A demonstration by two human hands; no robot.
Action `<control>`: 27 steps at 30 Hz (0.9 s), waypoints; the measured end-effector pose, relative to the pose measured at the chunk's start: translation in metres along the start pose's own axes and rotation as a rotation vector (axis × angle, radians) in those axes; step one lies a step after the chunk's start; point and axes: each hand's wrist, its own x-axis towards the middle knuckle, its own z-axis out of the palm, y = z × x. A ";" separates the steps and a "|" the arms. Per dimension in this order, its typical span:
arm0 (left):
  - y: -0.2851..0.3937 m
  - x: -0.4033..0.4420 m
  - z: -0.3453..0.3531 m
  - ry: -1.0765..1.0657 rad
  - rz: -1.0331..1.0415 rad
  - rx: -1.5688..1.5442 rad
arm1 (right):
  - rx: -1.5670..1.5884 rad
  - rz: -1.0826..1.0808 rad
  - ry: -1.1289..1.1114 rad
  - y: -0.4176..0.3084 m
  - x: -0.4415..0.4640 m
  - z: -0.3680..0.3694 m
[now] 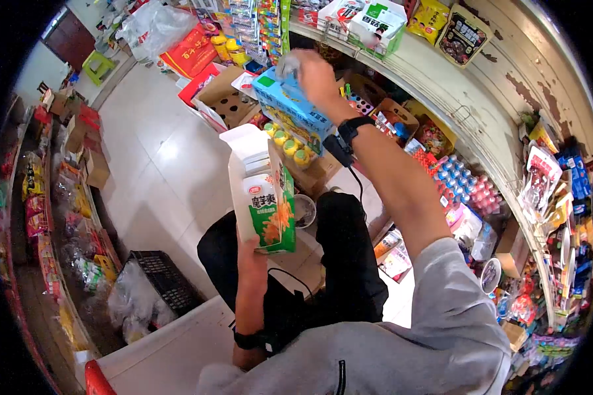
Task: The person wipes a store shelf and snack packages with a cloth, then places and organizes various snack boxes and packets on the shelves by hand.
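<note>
My left hand [249,255] is closed around the lower part of an open green-and-white snack box [275,217], which stands tilted above my lap. Its white flap is folded up, and white-and-green packets show inside. Farther forward, my right hand [315,74] is over the top of a blue carton [293,102]. Its fingers are curled and a little blurred around something greyish and see-through, too unclear to name. Yellow bottles with green caps [290,146] stand just below the blue carton.
An opened cardboard box [227,99] adjoins the blue carton. Packed shelving [441,112] curves along my right side, and another snack shelf [62,217] lines the left. A black crate [168,283] sits on the tiled floor, and a green stool [99,66] stands far back.
</note>
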 end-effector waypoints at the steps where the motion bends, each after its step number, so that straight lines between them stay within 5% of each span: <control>1: -0.002 0.001 0.001 0.016 0.011 0.010 | -0.186 -0.035 -0.277 0.001 -0.011 0.003; 2: -0.002 0.002 0.001 0.030 0.024 0.021 | -0.373 -0.070 -0.551 0.003 -0.020 0.004; 8: 0.009 0.013 0.001 -0.117 -0.044 0.075 | -0.117 -0.042 -0.303 -0.007 -0.062 -0.050; 12: 0.025 0.021 0.055 -0.194 0.041 0.116 | 0.391 0.284 -0.642 -0.033 -0.091 -0.134; 14: 0.019 0.034 0.079 -0.211 0.042 0.153 | 0.571 0.681 -0.803 -0.053 -0.099 -0.180; 20: 0.018 0.068 0.196 -0.578 0.210 0.509 | 0.717 0.866 -0.480 -0.052 -0.077 -0.258; 24: 0.028 0.115 0.295 -0.790 0.398 0.501 | 0.336 0.729 -0.268 -0.022 -0.009 -0.298; 27: 0.046 0.151 0.369 -0.849 0.419 0.694 | 0.085 0.586 -0.149 0.072 0.049 -0.306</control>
